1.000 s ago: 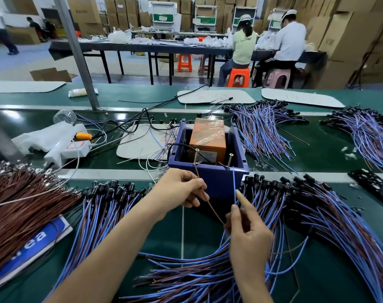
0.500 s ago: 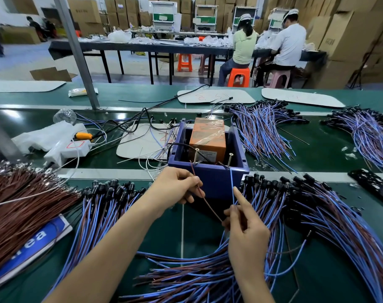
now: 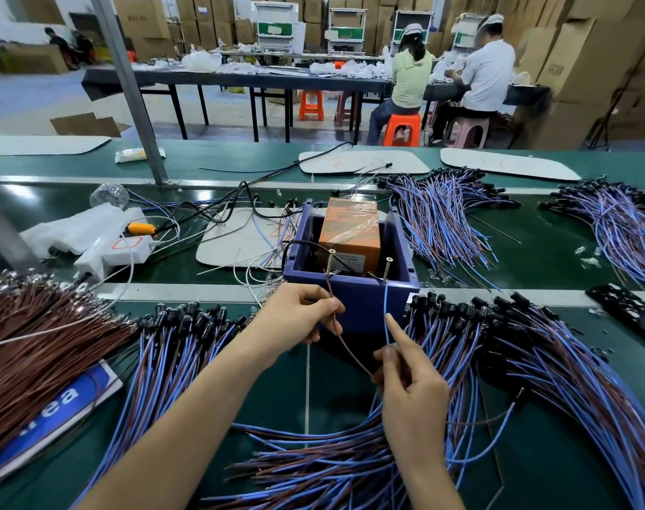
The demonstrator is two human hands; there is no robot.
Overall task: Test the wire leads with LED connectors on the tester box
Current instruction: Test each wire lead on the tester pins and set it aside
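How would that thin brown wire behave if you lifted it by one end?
Probably floppy: the brown wire curves between the left hand and right hand. Likely very light, being so thin. It could snag on the wire pile below.

White letters "ea" stand on the blue band of a card (image 3: 50, 421) lying under the brown wires (image 3: 30, 347) (the word's start is hidden). The orange box (image 3: 350, 230) bears unreadably small label print.
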